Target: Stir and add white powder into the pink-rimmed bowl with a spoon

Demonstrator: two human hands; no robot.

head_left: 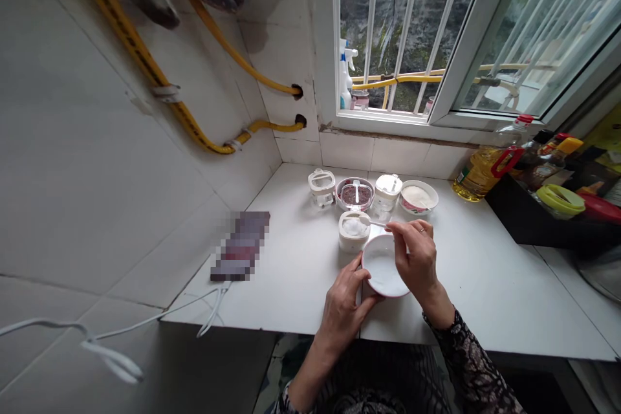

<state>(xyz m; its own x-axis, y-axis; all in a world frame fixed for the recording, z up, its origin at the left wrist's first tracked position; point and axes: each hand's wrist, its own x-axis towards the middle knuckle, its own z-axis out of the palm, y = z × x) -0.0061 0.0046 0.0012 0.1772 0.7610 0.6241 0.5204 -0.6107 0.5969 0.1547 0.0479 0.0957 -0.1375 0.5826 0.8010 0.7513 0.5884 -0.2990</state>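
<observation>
My left hand grips the near left rim of a white bowl with a reddish edge, which rests on the counter. Pinched in my right hand is a small white spoon. Its tip is over an open container of white granules, just behind the bowl. I cannot tell whether the spoon carries anything. My right hand hides part of the bowl's right side. Behind stand a clear lidded container, a bowl of dark red bits, another white-lidded container and a floral bowl of pale grains.
A pixelated flat object with a white cable lies at the counter's left. An oil bottle stands back right, beside a black box holding several bottles and jars. Yellow hoses run along the left wall; a barred window is behind.
</observation>
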